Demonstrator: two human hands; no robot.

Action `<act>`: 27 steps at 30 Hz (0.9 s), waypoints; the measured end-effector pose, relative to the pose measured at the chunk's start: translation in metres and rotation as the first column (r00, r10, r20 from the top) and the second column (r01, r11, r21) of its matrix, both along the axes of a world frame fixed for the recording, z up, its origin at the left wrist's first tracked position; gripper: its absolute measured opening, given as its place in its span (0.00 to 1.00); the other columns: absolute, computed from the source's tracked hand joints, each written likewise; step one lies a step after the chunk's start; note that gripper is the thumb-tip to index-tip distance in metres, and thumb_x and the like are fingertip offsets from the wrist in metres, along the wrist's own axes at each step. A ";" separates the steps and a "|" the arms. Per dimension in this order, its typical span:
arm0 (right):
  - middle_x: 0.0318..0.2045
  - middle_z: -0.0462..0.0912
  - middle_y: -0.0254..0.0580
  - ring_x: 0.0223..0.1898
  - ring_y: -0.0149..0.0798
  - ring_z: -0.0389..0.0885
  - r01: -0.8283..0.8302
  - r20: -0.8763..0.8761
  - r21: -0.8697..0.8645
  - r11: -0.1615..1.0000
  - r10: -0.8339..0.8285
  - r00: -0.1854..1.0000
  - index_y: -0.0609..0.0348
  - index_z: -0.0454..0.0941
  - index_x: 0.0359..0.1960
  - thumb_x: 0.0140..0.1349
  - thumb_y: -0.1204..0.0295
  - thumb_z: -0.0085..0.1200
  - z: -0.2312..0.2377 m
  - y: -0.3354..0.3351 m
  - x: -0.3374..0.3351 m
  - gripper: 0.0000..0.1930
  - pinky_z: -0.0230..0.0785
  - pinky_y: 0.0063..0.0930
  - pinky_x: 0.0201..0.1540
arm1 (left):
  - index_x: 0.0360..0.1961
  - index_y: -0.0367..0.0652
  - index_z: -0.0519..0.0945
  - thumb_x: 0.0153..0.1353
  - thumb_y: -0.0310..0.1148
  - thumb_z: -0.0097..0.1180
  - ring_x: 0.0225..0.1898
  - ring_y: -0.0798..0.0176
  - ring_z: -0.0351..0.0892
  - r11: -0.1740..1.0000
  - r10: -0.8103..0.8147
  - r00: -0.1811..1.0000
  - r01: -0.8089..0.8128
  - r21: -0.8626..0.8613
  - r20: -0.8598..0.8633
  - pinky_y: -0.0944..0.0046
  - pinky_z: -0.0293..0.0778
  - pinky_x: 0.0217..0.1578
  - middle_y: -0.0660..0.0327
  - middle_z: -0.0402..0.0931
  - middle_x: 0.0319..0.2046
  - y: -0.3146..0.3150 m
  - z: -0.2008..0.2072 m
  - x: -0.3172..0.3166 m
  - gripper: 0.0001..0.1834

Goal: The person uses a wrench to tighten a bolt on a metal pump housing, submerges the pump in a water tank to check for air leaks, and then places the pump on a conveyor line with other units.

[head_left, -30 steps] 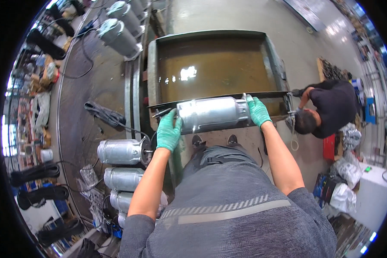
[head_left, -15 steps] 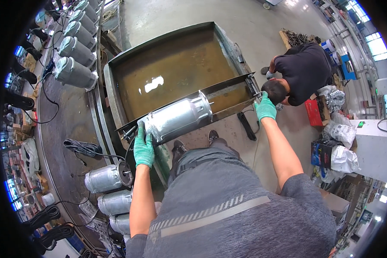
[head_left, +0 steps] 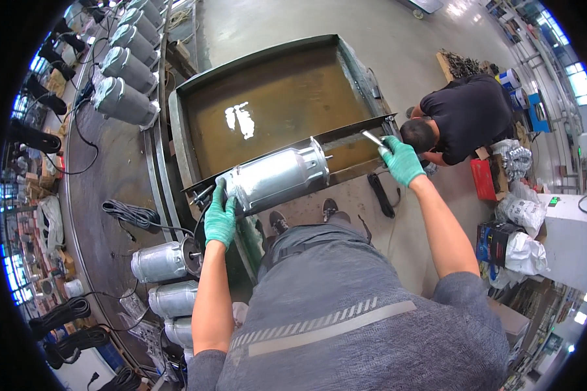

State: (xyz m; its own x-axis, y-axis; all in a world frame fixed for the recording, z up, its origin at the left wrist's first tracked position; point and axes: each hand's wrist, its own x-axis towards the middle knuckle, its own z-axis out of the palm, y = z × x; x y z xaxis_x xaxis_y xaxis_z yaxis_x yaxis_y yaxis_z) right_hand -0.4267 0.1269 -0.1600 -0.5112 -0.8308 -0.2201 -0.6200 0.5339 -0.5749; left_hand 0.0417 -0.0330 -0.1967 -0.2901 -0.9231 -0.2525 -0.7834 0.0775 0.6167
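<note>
A silver ribbed cylindrical motor housing (head_left: 277,176) lies on its side across the near rim of a steel tank (head_left: 176,124) filled with murky brown water. My left hand (head_left: 220,218), in a green glove, grips the housing's left end. Off to the right, my gloved right hand (head_left: 401,159) closes around a thin metal rod (head_left: 374,139) at the tank's near right corner.
Several similar silver housings (head_left: 166,260) lie on the round metal table (head_left: 98,195) to my left, with more at the top left (head_left: 125,98) and coiled black cables (head_left: 130,214). A person in black (head_left: 466,117) crouches beyond the tank's right corner. Bags and boxes (head_left: 518,228) stand at right.
My right hand has moved right, away from the housing's end to the tank's corner, and now holds a metal rod. The housing stays on the rim under my left hand.
</note>
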 end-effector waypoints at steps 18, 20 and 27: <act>0.40 0.81 0.52 0.39 0.59 0.82 -0.569 -0.400 -0.096 0.817 0.492 0.773 0.59 0.78 0.46 0.64 0.73 0.57 0.020 -0.045 0.131 0.10 0.77 0.46 0.40 | 0.74 0.69 0.62 0.70 0.49 0.56 0.47 0.34 0.82 0.996 -0.091 0.991 0.092 -0.009 0.102 0.41 0.75 0.51 0.40 0.82 0.49 -0.013 0.000 0.010 0.33; 0.39 0.82 0.52 0.38 0.58 0.83 -0.554 -0.422 -0.058 0.830 0.483 0.767 0.58 0.78 0.44 0.65 0.72 0.56 0.023 -0.048 0.136 0.08 0.76 0.47 0.39 | 0.74 0.69 0.62 0.69 0.50 0.56 0.46 0.34 0.83 0.994 -0.105 0.986 0.107 -0.009 0.131 0.41 0.76 0.50 0.40 0.82 0.47 -0.013 0.001 0.011 0.33; 0.33 0.85 0.53 0.33 0.57 0.86 -0.389 -0.441 -0.003 0.921 0.348 0.827 0.57 0.78 0.40 0.62 0.75 0.55 0.036 -0.058 0.153 0.06 0.78 0.49 0.34 | 0.75 0.72 0.59 0.69 0.51 0.56 0.47 0.31 0.82 0.988 -0.150 0.959 0.140 0.059 0.240 0.39 0.76 0.50 0.37 0.82 0.47 -0.017 0.017 0.007 0.35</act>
